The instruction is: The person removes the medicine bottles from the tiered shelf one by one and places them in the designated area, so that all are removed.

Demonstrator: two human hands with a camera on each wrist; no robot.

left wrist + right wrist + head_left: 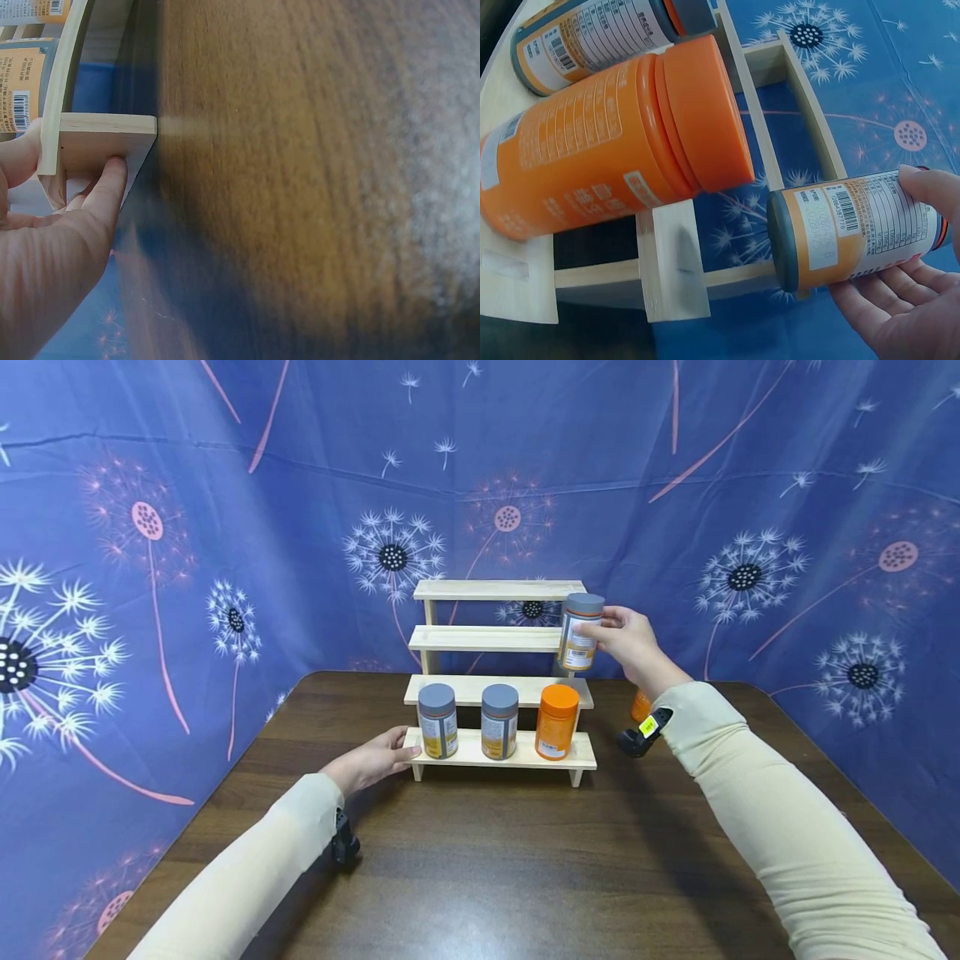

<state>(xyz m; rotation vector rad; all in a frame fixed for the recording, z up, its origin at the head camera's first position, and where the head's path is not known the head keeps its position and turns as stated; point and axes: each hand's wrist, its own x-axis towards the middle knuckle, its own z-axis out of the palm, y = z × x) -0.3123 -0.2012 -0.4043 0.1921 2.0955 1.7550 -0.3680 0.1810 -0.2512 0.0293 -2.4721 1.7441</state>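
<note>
A pale wooden tiered rack (498, 639) stands on the table, with its steps rising toward the back. My left hand (375, 760) grips the left end of its lowest step; in the left wrist view, the thumb is above the board and fingers are beneath it. My right hand (632, 639) holds a grey-lidded supplement jar (579, 631) upright by the right end of the upper steps. In the right wrist view, thumb and fingers wrap around that jar (851, 229). Two grey-lidded jars (438, 721) and an orange jar (557, 722) line the lowest step.
Partly hidden behind the right forearm, another orange object (641, 705) is on the brown wooden table (480, 852). A blue dandelion-print cloth (300, 527) hangs behind and at both sides.
</note>
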